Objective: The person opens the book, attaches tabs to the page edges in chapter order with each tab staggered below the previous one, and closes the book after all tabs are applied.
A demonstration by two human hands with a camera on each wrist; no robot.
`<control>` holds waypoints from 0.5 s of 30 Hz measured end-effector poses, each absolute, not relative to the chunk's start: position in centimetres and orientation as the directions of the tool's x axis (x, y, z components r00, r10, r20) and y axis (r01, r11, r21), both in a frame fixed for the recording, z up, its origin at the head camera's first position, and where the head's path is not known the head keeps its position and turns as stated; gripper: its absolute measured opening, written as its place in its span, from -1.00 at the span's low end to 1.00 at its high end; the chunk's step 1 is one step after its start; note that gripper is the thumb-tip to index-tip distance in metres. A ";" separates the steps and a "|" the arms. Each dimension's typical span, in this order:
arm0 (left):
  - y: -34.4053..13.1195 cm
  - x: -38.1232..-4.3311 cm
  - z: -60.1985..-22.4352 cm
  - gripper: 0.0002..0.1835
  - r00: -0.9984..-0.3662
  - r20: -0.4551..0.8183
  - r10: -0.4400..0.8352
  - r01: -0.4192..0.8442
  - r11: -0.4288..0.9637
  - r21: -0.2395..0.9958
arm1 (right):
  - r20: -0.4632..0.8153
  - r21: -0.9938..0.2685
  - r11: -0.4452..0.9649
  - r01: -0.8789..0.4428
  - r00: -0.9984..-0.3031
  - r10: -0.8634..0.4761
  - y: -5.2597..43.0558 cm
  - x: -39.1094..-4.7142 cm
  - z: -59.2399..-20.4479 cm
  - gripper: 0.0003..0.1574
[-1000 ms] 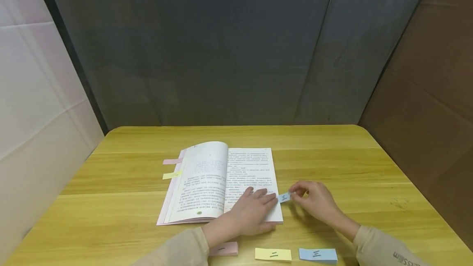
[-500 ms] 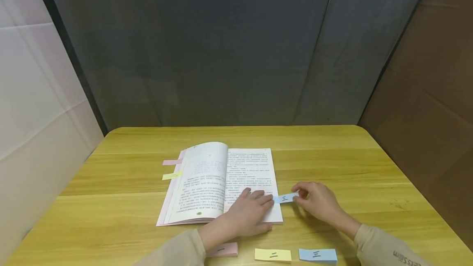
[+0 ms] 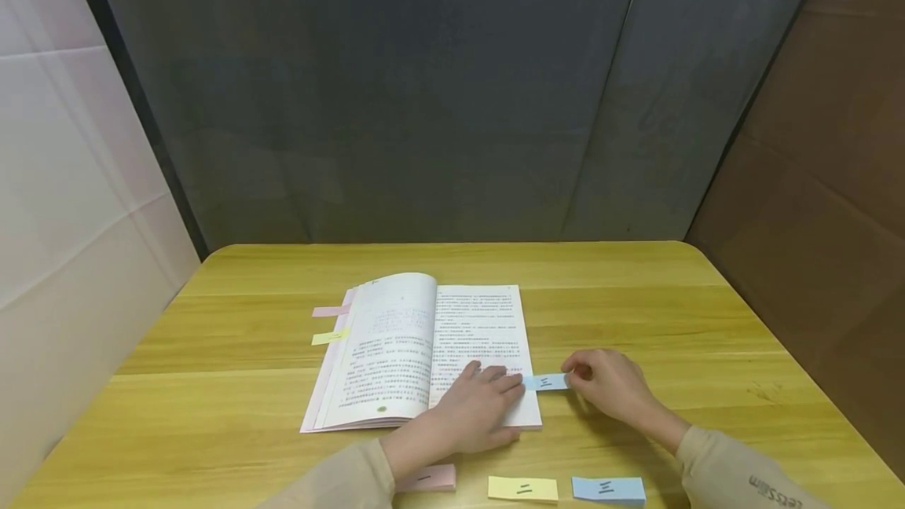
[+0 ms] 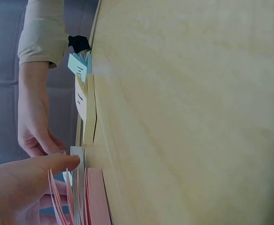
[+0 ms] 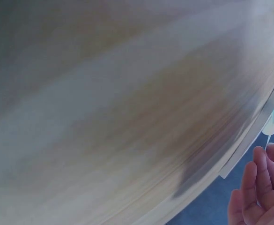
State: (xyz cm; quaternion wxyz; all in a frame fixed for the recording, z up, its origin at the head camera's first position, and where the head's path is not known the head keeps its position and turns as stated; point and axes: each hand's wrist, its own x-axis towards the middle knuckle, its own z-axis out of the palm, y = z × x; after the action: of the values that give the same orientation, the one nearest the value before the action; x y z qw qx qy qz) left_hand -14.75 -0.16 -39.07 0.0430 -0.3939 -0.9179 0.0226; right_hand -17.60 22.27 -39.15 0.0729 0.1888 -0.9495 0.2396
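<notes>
An open book (image 3: 475,320) lies on the table, its left pages bowed upward. My left hand (image 3: 475,408) rests spread on the right page, its fingertips at the inner end of a blue sticky note (image 3: 550,382). That note carries pen strokes and juts out past the page's right edge. Its outer end is pinched between the thumb and finger of my right hand (image 3: 610,386). In the right wrist view the right hand's fingers (image 5: 263,178) show at the lower right, thumb and fingertip meeting on the thin note.
Along the near edge lie a pink pad (image 3: 434,477), a yellow pad (image 3: 523,488) and a blue pad (image 3: 608,489) of sticky notes. A pink tab (image 3: 329,311) and a yellow tab (image 3: 328,337) stick out from the book's left side.
The blue note, earlier tilted and mostly under the left fingers, now lies nearly level and further out. My right hand has shifted slightly right with it; my left hand has moved slightly left.
</notes>
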 end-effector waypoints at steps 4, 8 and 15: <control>-0.2 -14.8 -39.2 -0.38 -0.682 0.066 0.729 0.724 0.685 -0.080 | 0.223 -0.424 0.819 -0.386 -0.921 -0.319 22.3 -17.7 -39.2 -0.91; -0.2 -14.9 -39.4 -0.38 -0.677 0.074 0.733 0.727 0.681 -0.089 | 0.212 -0.420 0.823 -0.383 -0.923 -0.321 22.3 -17.7 -39.2 -0.90; -0.2 -14.9 -39.4 -0.39 -0.665 0.093 0.741 0.732 0.671 -0.116 | 0.193 -0.415 0.823 -0.388 -0.921 -0.338 22.4 -17.7 -39.3 -0.94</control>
State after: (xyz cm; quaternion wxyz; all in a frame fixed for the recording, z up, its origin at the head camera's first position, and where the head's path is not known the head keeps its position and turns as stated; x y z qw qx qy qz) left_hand -14.93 -0.15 -39.43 0.0665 -0.4039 -0.9117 0.0343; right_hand -17.73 22.36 -39.31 0.0553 0.1904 -0.9530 0.2290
